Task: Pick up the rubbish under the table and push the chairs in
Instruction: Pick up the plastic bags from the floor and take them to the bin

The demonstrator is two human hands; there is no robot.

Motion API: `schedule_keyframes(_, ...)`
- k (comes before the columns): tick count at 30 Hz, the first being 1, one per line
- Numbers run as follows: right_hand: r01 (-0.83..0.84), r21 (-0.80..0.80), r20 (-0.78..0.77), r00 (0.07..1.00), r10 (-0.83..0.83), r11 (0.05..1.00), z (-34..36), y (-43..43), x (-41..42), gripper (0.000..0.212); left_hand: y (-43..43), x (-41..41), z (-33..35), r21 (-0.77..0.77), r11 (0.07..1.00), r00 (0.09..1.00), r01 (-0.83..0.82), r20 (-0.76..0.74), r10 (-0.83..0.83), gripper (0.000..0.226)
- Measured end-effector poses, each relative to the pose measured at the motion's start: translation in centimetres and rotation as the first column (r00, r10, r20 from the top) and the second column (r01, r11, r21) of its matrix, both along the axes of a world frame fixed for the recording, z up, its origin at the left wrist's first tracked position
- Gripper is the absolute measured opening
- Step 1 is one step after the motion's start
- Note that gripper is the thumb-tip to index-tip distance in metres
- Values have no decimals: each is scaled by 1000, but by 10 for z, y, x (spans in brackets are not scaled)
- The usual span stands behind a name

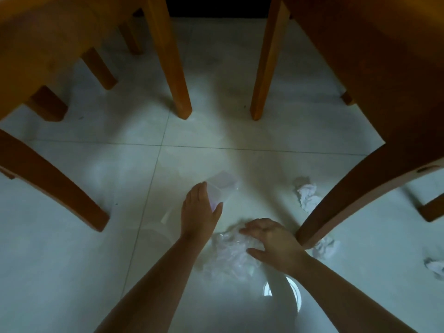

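Pale floor tiles [96, 260] filled most of the view, dim and glossy under the furniture. Two wooden chairs stood on them, one on the left [43, 44] and one on the right [384, 80], with a gap of bare floor between their nearest front legs. A darker curved leg [348, 200] of the right-hand chair came down just beside the right hand [274, 239].

Both bare forearms reached forward from the bottom edge. The right hand was spread, fingers loosely extended, lying on top of a crumpled clear plastic bag [228, 255] on the floor between the two arms. The left hand [200, 210] gripped a clear plastic cup [222, 186] lying on its side further forward, thumb on one side and fingers on the other.

Three crumpled white tissues lay to the right: one [307, 195] beyond the curved leg, one [326, 246] touching its foot, and one [434, 265] at the right edge, well apart from the hands.
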State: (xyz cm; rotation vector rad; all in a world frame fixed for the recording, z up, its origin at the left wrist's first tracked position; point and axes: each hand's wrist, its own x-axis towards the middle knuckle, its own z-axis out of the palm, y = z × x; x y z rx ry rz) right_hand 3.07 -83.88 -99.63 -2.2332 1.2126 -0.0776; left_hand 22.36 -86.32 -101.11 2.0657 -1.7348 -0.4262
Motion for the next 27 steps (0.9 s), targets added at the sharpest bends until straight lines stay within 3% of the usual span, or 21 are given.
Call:
schedule_keyframes(3, -37, -23, -57, 998, 36, 999, -1, 4, 0, 48, -6, -2, -3, 4, 1000, 1000, -6, -25, 6, 62)
schedule_keyframes(13, -43, 129, -164, 984, 64, 991, -5, 15, -13, 61, -12, -7, -17, 44, 992, 976, -117, -182, 123, 65)
schedule_keyframes(19, 4, 118, -172, 985, 16, 993, -8, 22, -12, 54, -8, -11, -14, 111, 968, 932, -226, -266, 248, 58)
schedule_keyframes(27, 107, 165, -97, 991, -91, 981, -11, 27, -9, 32, 31, 10, 4, 12, 966, 925, -257, -286, 249, 52)
